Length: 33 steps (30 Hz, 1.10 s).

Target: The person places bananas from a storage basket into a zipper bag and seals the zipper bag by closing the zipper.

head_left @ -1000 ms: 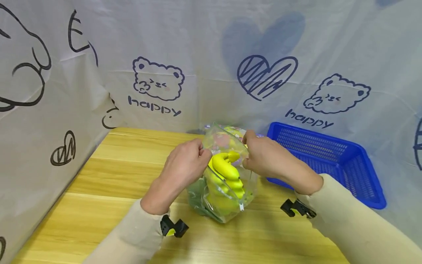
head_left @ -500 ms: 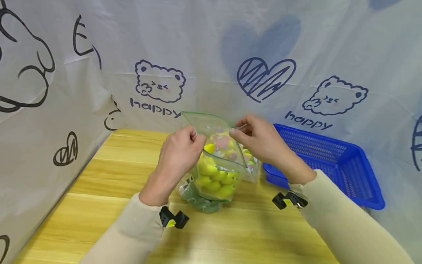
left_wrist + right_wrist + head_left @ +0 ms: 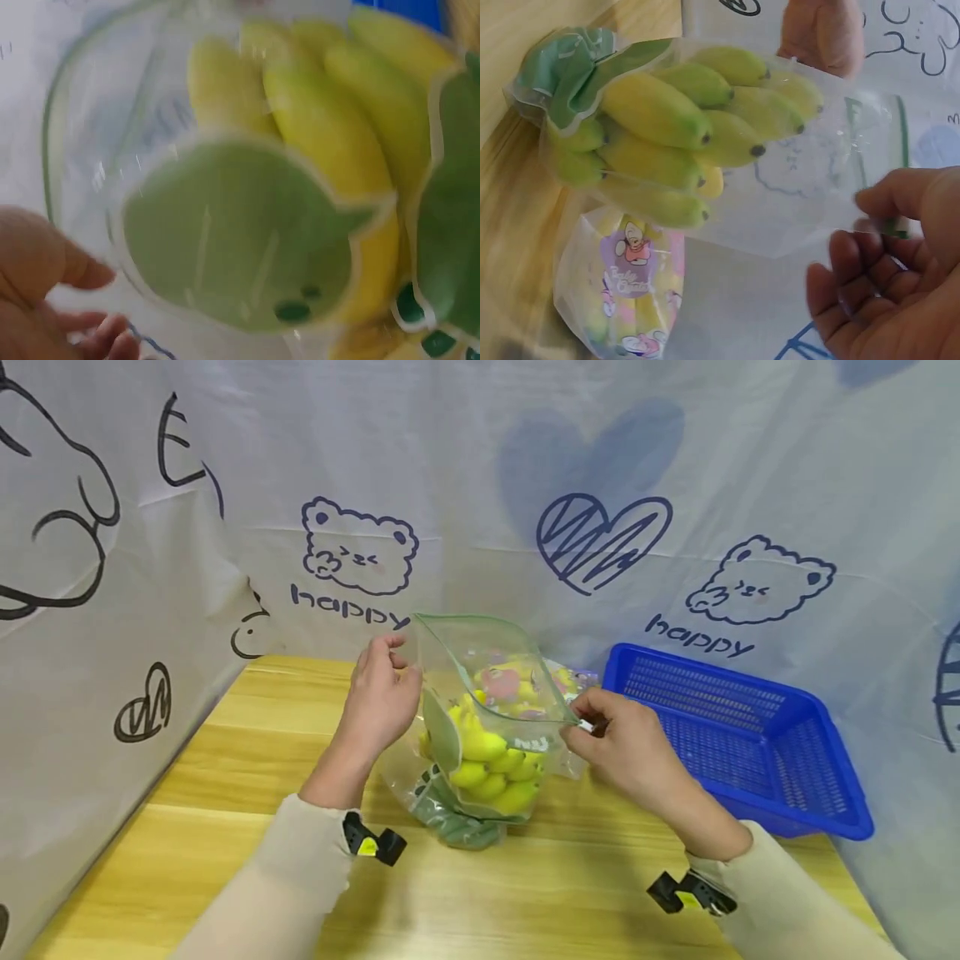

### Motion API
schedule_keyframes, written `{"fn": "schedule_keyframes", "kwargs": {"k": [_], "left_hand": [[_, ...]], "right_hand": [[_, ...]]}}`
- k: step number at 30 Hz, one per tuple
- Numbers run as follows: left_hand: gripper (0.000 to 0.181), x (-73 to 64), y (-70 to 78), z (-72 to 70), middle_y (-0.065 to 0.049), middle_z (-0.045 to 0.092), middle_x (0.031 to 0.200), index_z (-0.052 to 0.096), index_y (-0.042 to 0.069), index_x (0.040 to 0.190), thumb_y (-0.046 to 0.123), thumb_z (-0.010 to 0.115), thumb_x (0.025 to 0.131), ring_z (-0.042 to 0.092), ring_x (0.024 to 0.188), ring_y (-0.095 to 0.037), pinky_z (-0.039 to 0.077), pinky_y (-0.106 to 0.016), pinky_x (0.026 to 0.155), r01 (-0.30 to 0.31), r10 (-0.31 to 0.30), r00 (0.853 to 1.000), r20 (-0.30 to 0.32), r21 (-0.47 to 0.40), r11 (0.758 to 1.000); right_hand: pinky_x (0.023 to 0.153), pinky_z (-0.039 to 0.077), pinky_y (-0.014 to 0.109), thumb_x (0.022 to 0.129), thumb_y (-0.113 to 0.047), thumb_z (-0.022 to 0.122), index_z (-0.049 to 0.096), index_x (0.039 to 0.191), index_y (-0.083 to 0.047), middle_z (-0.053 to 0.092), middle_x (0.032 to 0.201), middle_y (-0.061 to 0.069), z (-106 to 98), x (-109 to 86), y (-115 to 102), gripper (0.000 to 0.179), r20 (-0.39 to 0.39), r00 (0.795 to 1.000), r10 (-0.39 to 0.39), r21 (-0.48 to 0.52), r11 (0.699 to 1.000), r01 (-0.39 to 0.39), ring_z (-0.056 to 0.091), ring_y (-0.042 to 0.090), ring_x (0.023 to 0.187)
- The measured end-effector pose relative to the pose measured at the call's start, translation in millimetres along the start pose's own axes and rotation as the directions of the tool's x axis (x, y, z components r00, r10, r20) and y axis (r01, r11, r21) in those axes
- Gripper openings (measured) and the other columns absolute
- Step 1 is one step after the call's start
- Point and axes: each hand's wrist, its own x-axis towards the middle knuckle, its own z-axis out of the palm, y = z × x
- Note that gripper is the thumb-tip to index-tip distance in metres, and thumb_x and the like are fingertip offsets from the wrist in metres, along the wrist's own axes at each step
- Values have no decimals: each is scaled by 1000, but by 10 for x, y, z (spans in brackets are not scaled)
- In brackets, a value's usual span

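A clear zip bag (image 3: 480, 631) with green printing stands on the table, its mouth spread wide. Inside it is a bunch of yellow bananas (image 3: 487, 768), tips visible in the right wrist view. My right hand (image 3: 630, 752) pinches the bag's right top corner beside the white slider, thumb against fingers. On the other side, my left hand (image 3: 375, 702) is at the bag's left edge. Its thumb and fingers (image 3: 105, 337) stand apart in the left wrist view, with nothing between them; whether they touch the plastic I cannot tell.
Behind the zip bag lies a second clear bag (image 3: 634, 274) with pink and purple cartoon prints and yellow contents. A blue perforated basket (image 3: 855, 793) sits at the right of the wooden table (image 3: 247, 777). A white printed cloth (image 3: 465, 485) hangs along the back and left.
The bag's mouth has swung up and widened. My left hand has loosened its grip and shifted left. My right hand has moved down and right to the slider corner.
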Motion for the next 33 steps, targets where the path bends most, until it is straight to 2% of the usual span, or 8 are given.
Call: {"fn": "schedule_keyframes", "kwargs": {"k": [3,7,11,17,22,25,28,33], "left_hand": [[42,122,-141,-10,-19,56,142,54,6,147,22,54,108,48,138,-39,42,-58,114,-6,9,992,125,-27,1000],[25,178,-274,-45,-13,65,134,68,9,118,30,61,107,53,137,-36,45,-56,110,-3,12,984,179,-51,999],[26,86,-346,-210,-11,70,123,70,11,108,36,64,105,60,123,-32,49,-50,100,-6,0,983,182,30,1000],[22,-152,-368,-428,-8,70,112,71,13,97,35,70,102,57,107,-30,46,-45,87,-40,2,972,234,159,986],[19,-274,-484,-485,-5,70,108,70,17,87,30,74,99,60,113,-31,47,-46,88,-59,-6,961,278,225,973],[17,-280,-554,-523,-6,69,109,72,16,90,31,75,99,60,113,-30,47,-43,87,-59,-12,952,306,222,973],[25,-240,-533,-541,-9,69,119,73,14,107,39,72,100,59,117,-32,50,-46,91,-59,11,958,287,158,986],[35,-176,-424,-535,-8,71,128,69,12,112,46,64,104,60,116,-30,48,-42,88,-18,5,986,165,79,997]], "right_hand": [[70,51,32,97,-13,71,71,102,-10,74,94,5,-6,24,52,5,-28,999,19,69,997,-17,65,16,81],[66,50,28,103,-18,69,70,111,-9,75,99,8,-29,70,164,12,-48,997,54,178,983,-45,64,14,80],[66,48,24,103,-17,69,68,113,-4,76,96,8,-94,148,316,16,-91,993,80,246,968,-55,63,9,79],[72,50,19,101,-15,71,68,113,-2,73,88,-8,-164,280,467,18,-196,979,63,265,964,-9,66,3,83],[72,54,18,99,-11,74,71,108,1,76,92,6,13,299,486,15,-180,983,26,294,956,29,67,4,80],[70,53,18,99,-9,73,72,105,2,75,94,14,114,281,498,12,-153,988,15,289,957,31,65,2,78],[69,53,18,99,-7,72,72,105,2,73,94,16,148,273,513,10,-164,986,19,306,951,33,63,2,78],[66,51,21,101,-13,72,71,108,0,71,92,11,114,298,525,14,-152,988,35,314,949,14,61,4,75]]}}
